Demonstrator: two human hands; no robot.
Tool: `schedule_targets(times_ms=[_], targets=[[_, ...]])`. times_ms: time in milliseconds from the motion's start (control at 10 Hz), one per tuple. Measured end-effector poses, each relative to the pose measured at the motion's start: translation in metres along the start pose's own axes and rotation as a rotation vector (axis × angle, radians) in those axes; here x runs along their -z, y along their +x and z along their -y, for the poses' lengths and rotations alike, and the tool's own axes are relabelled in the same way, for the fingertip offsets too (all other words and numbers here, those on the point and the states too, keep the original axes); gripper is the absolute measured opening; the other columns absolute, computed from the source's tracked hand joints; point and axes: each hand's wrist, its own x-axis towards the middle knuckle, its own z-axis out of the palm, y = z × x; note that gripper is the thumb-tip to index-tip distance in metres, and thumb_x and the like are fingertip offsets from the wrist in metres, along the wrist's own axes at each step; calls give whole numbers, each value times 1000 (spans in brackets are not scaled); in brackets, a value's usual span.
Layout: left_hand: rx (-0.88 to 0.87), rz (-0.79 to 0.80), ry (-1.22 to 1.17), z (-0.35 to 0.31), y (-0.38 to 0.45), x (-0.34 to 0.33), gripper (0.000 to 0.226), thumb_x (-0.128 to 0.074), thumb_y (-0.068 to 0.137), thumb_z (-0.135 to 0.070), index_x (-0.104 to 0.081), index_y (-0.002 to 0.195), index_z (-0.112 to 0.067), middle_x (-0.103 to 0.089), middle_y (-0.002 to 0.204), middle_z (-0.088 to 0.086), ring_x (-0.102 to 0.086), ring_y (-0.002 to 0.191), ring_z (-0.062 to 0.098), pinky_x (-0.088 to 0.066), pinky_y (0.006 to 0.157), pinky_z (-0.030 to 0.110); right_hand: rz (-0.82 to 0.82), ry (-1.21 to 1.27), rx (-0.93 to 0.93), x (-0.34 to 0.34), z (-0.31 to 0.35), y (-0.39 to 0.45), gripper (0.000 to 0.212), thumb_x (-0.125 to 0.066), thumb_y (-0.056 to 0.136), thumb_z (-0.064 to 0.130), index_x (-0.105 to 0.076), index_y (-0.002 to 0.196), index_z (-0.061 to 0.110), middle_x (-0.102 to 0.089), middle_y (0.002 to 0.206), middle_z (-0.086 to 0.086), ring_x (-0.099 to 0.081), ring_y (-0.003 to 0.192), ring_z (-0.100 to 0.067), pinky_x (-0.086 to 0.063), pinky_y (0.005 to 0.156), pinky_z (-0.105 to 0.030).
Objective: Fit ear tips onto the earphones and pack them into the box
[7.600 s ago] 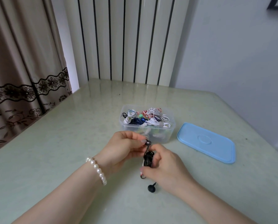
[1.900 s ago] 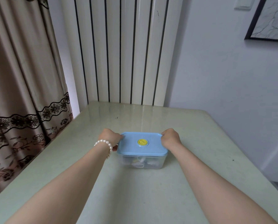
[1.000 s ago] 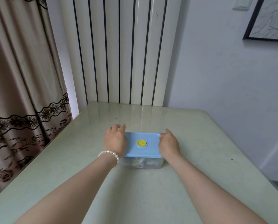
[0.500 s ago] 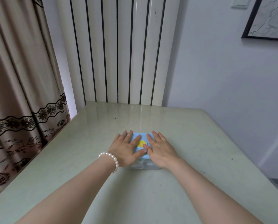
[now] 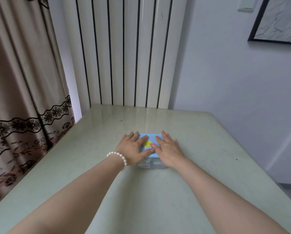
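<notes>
The clear plastic box [image 5: 149, 165] stands in the middle of the table with its blue lid [image 5: 150, 136] on top. A yellow round button [image 5: 147, 143] shows at the lid's centre. My left hand [image 5: 132, 147] lies flat on the left half of the lid, fingers straight. My right hand [image 5: 168, 148] lies flat on the right half, its thumb touching my left thumb near the button. Both palms press down on the lid. The earphones inside are mostly hidden; only pale shapes show through the front wall.
The pale green table [image 5: 141, 191] stretches around the box. A curtain [image 5: 23, 98] hangs at the left edge, a white ribbed radiator [image 5: 124, 56] stands behind the table, and a wall with a framed picture [image 5: 280, 19] is on the right.
The lid went onto the box after the earphone work. My hands moved from gripping the lid's sides to lying flat on top. In the last half second they barely shifted.
</notes>
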Motion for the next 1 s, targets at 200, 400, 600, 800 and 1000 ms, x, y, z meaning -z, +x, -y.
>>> schedule_targets(times_ms=[200, 400, 600, 800, 1000], targets=[[35, -172, 27, -14, -35, 3, 119, 34, 51, -77, -25, 143, -32, -24, 153, 2, -18, 141, 28, -13, 114, 39, -45, -44, 41, 2, -8, -47, 52, -26, 97, 46, -24, 144, 24, -13, 156, 2, -5, 144, -12, -1, 116, -47], [21, -154, -1, -11, -69, -10, 116, 34, 52, -78, -16, 146, -33, -16, 155, -3, -8, 144, 23, -4, 115, 41, -61, -93, 83, -9, -7, -67, 58, -29, 95, 49, -15, 146, 24, -8, 156, 3, 1, 144, -12, -1, 116, -45], [28, -156, -46, -12, -70, -13, 115, 28, 51, -82, -19, 145, -35, -18, 155, -2, -7, 144, 23, -8, 115, 42, -76, -68, 85, -15, -7, -67, 58, -30, 95, 48, -15, 146, 24, -7, 156, 3, 2, 144, -13, -5, 115, -43], [23, -146, 5, -13, -72, -11, 89, 2, 65, -71, -20, 144, -36, -20, 154, -3, -11, 143, 23, -13, 115, 42, -84, -76, 83, -16, -8, -69, 61, -30, 94, 51, -15, 147, 25, -7, 156, 4, 2, 144, -13, -7, 115, -47], [36, -126, 19, -14, -72, -9, 89, 1, 63, -68, -19, 144, -37, -18, 154, -5, -10, 143, 22, -15, 114, 46, -61, -46, 83, -8, -5, -70, 59, -31, 94, 50, -16, 146, 25, -7, 156, 4, 1, 144, -12, -3, 115, -49]])
